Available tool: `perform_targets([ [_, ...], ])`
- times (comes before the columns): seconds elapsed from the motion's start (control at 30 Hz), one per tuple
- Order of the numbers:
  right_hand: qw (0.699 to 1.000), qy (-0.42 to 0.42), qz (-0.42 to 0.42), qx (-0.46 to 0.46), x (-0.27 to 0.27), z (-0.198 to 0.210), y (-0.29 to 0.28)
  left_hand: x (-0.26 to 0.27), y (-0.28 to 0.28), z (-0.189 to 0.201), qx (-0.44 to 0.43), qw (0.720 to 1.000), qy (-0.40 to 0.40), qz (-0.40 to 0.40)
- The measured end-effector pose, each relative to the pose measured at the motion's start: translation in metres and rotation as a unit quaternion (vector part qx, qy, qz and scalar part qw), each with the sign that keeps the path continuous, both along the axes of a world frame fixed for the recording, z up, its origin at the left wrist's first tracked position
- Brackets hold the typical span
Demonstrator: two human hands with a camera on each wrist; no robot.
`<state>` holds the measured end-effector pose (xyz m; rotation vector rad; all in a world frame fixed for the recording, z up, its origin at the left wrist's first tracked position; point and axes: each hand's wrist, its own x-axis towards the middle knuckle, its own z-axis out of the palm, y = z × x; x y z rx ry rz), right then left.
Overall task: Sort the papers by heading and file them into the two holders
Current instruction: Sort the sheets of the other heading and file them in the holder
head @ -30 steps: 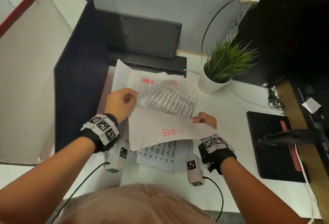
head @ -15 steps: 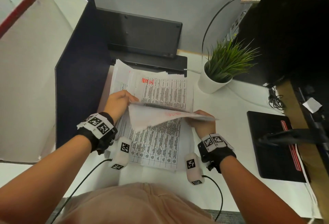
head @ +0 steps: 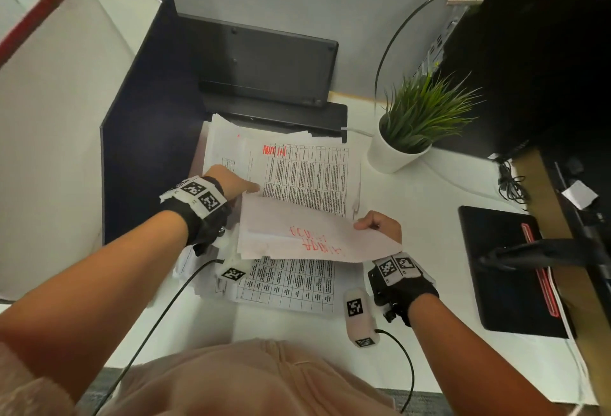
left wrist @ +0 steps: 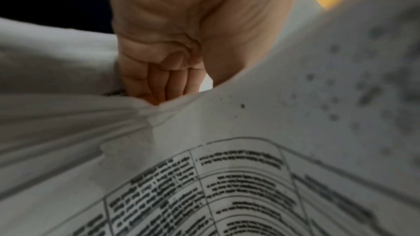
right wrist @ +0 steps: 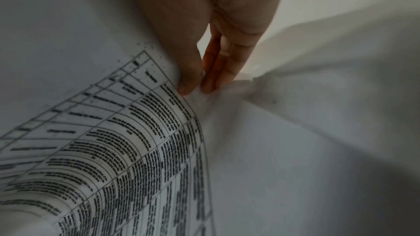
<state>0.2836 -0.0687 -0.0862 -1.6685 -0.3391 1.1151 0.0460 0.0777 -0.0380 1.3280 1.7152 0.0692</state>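
A stack of printed table sheets (head: 307, 177) lies on the white desk (head: 413, 217), and its top sheet carries a red handwritten heading (head: 274, 150). Both hands hold a small bundle of turned-over sheets (head: 297, 233) just above the stack, with red writing showing through. My left hand (head: 231, 184) grips the bundle's far left corner, its fingers (left wrist: 159, 81) curled into the paper (left wrist: 227, 168). My right hand (head: 380, 225) pinches the right edge between thumb and fingers (right wrist: 216, 71), the printed sheet (right wrist: 113, 150) curling below. A black holder (head: 264, 61) stands behind the stack and a tall navy-sided holder (head: 142, 118) stands to its left.
A potted plant (head: 420, 121) in a white pot stands right of the stack. A black pad (head: 506, 270) lies at the right, beside a dark monitor arm (head: 545, 250) and cables (head: 512, 184). A grey partition wall runs behind the holders.
The sheet that stood curled up over the stack has been turned over and now lies back-up on the bundle in my hands. The stack's top sheet with its red heading is uncovered.
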Motion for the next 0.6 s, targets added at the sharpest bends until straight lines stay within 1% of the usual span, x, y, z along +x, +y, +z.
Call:
perform_targets([
  [0.17,0.998,0.046,-0.036,0.000,-0.002,0.001,0.000,0.006,-0.002,0.003,-0.034,0.999,0.008,-0.029],
  [0.23,0.998,0.045,-0.045,-0.006,-0.002,0.001,0.001,0.009,-0.005,0.004,-0.054,0.998,0.005,-0.041],
  [0.3,0.999,0.038,-0.038,-0.005,-0.002,0.002,-0.001,0.010,-0.007,0.001,-0.056,0.996,-0.004,-0.073],
  [0.33,0.999,0.034,-0.030,-0.003,-0.002,0.002,-0.001,0.011,-0.008,0.000,-0.046,0.996,-0.022,-0.078],
  [0.4,0.999,0.035,-0.027,0.006,-0.003,0.003,-0.001,0.012,-0.012,-0.003,-0.011,0.996,-0.080,-0.048],
  [0.47,0.997,0.060,-0.041,0.015,-0.004,0.005,0.000,0.012,-0.014,-0.006,0.052,0.993,-0.104,-0.019],
  [0.53,0.993,0.095,-0.062,0.020,-0.003,0.007,0.005,0.011,-0.017,-0.009,0.108,0.987,-0.121,-0.012],
  [0.6,0.990,0.114,-0.082,0.027,0.000,0.009,0.006,0.008,-0.019,-0.008,0.124,0.979,-0.163,-0.021],
])
